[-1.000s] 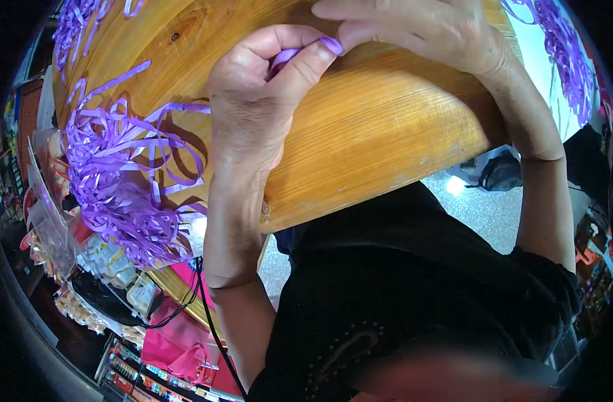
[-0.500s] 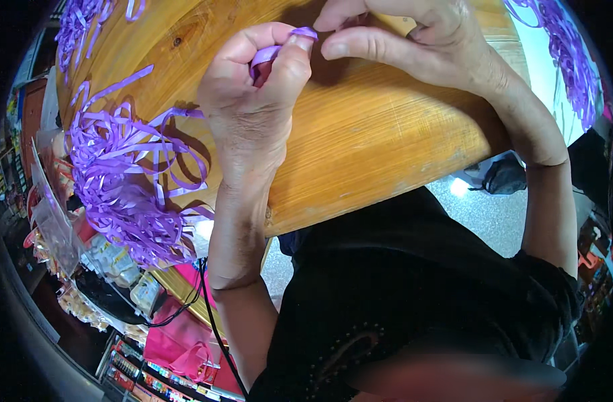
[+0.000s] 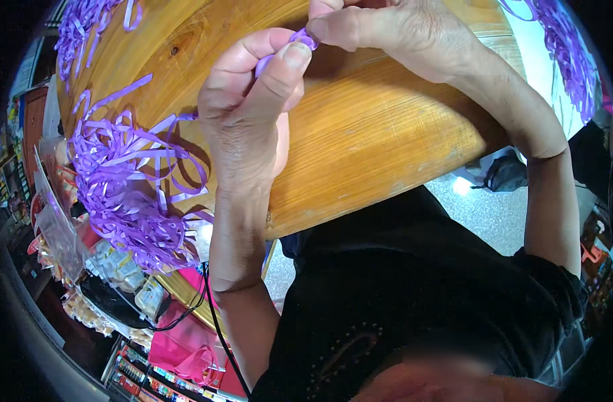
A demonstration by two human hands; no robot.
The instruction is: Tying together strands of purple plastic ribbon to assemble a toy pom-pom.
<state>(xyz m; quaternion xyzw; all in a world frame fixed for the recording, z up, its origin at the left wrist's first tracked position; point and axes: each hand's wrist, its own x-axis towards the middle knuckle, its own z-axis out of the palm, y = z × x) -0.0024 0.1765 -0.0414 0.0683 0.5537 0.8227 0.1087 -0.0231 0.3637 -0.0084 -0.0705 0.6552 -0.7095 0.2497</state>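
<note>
My left hand [image 3: 256, 90] is closed over the wooden table [image 3: 366, 147], pinching a folded purple ribbon [image 3: 305, 40] between thumb and fingers. From the right, my right hand [image 3: 387, 30] meets it, thumb and fingers closed at the ribbon's upper edge. The far fingers of this hand run partly out of the picture. To the left of my left hand lies a big tangled heap of purple ribbons [image 3: 129, 181], with loose strands reaching toward my wrist.
More purple ribbons hang at the far left [image 3: 79, 30] and at the far right over a white surface [image 3: 544, 74]. Black cables [image 3: 209, 301] run down beside my left forearm. A pink bag [image 3: 182, 352] and packaged goods [image 3: 115, 268] sit below the table's left side.
My right hand has moved left and closed on the ribbon at my left fingertips; before, its thumb and fingers were apart. The left hand stays nearly in place.
</note>
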